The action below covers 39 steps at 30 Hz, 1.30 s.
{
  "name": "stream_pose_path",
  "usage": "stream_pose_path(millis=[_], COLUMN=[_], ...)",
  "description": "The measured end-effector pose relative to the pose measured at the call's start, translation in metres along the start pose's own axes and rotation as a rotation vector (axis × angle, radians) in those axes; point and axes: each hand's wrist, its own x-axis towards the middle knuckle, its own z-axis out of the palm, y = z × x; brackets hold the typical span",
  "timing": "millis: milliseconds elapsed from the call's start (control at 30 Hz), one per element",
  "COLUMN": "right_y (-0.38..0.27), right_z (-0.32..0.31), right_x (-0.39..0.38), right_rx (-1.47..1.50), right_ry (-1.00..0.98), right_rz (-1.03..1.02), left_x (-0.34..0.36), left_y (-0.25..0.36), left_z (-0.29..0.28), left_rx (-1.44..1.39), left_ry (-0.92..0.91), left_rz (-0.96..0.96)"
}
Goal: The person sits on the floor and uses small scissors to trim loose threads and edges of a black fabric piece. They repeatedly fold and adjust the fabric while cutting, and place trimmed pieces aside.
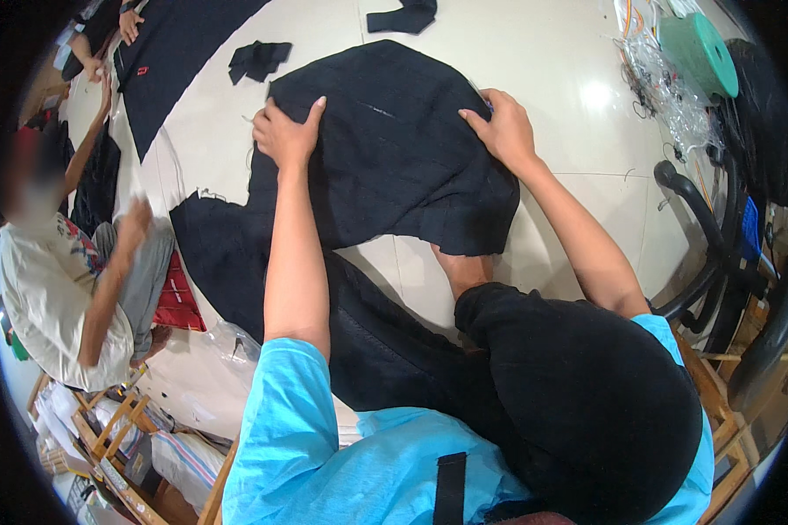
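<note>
A large piece of black fabric (385,149) is spread before me over the floor, its near part bunched and falling towards my lap. At its left edge, my left hand (286,133) grips the cloth, thumb on top and fingers partly hidden at the edge. My right hand (506,131) pinches the right edge in the same way, with something small and bluish barely showing by its fingers. A short pale mark runs across the middle of the fabric. Below the cloth's near edge my bare foot (464,269) partly shows.
Two black fabric scraps (260,61) lie beyond. Another person (79,289) sits at left, near a large black cloth (179,57); other hands touch it. At right are a green spool (699,54), clear plastic and black chair legs (705,219). Wooden frames (118,464) stand lower left.
</note>
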Motion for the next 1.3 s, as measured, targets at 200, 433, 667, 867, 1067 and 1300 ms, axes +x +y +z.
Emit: stream_pose_path(millis=[200,433,667,867,1067,1300], right_y=[-0.008,-0.041,0.022,-0.004,-0.014,-0.019], right_z=[-0.01,-0.048,-0.003,-0.032,-0.001,0.003], right_x=[0.005,0.007,0.016,-0.081,-0.097,-0.058], right_rx=[0.393,0.979,0.066,-0.13,0.032,0.243], right_ry=[-0.174,-0.335,0.169,-0.229,-0.017,0.023], right_rz=[0.219,0.509,0.007,0.357,0.34,0.255], left_x=[0.04,0.139,0.115,-0.06,-0.064,-0.076], left_y=[-0.003,0.04,0.088,0.024,0.004,-0.002], left_z=[-0.03,-0.144,-0.046,-0.08,-0.074,-0.098], left_rx=[-0.283,-0.231,-0.386,-0.224,-0.04,-0.143], left_ry=[0.007,0.369,0.217,-0.681,-0.4,-0.436], left_rz=[0.2,0.571,0.855,1.303,1.104,0.994])
